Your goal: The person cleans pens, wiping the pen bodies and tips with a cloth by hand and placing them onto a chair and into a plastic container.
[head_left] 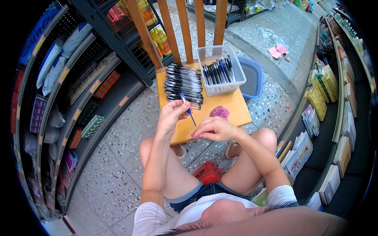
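Note:
Pinched upright in my left hand (171, 118) is a blue pen (189, 111), its lower end pointing toward my right hand. My right hand (216, 129) is just below and to the right, thumb and fingers pressed together; whatever small thing is between them is too small to make out. Both hands are over the front of a wooden chair seat (181, 131). Beyond my left hand lies a row of black-capped pens (183, 82). A clear plastic box (226, 89) holds more pens, mostly black with some blue. A crumpled purple-pink cloth-like piece (219, 112) lies behind my right hand.
A blue basin (252, 76) stands on the floor behind the box. Under me is a red stool (209, 172). Shelves with packets (51, 74) curve along the left, and shelves with booklets (299, 153) along the right. Pink paper (278, 51) lies on the speckled floor.

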Motion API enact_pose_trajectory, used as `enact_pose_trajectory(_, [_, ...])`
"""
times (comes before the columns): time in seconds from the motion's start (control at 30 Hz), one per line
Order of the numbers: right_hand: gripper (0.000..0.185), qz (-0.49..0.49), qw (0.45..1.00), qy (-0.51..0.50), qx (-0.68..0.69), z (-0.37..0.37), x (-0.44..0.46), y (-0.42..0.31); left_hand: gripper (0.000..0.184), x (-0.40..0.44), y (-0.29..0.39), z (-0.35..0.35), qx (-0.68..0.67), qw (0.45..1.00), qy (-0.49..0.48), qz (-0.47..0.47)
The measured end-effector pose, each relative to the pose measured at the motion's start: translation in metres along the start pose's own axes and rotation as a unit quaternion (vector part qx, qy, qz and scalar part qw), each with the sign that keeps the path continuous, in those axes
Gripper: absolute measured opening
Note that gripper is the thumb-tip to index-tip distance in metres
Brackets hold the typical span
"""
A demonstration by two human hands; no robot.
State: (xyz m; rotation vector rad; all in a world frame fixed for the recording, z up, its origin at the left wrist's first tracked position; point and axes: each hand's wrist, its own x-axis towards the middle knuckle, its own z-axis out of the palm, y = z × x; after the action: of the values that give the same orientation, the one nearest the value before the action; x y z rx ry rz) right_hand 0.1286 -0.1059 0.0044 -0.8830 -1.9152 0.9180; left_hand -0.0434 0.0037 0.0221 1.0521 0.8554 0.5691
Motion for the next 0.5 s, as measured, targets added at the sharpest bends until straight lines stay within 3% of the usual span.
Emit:
enact_pose_trajectory(0.07, [0.017, 0.021, 1.0, -0.023, 0.002, -0.003, -0.001, -0.004, 0.016, 0.0, -0.001, 0.002, 0.019, 1.0, -0.007, -0.008])
enact_pose_trajectory(0.17, [0.017, 0.035, 0.997, 0.019, -0.06, -0.006, 0.002, -0.005, 0.012, -0.003, 0.0, 0.014, 0.075, 0.997, -0.011, -0.011])
enact_pose_trajectory(0.37, [0.015, 0.025, 0.986, 0.128, -0.104, -0.003, 0.004, 0.0, 0.015, 0.002, -0.015, 0.016, 0.034, 0.998, -0.046, -0.016])
enact_pose_trajectory(0.5, [0.015, 0.019, 0.992, 0.067, -0.106, -0.001, 0.002, 0.001, 0.015, 0.003, -0.012, 0.012, 0.085, 0.996, 0.003, 0.007])
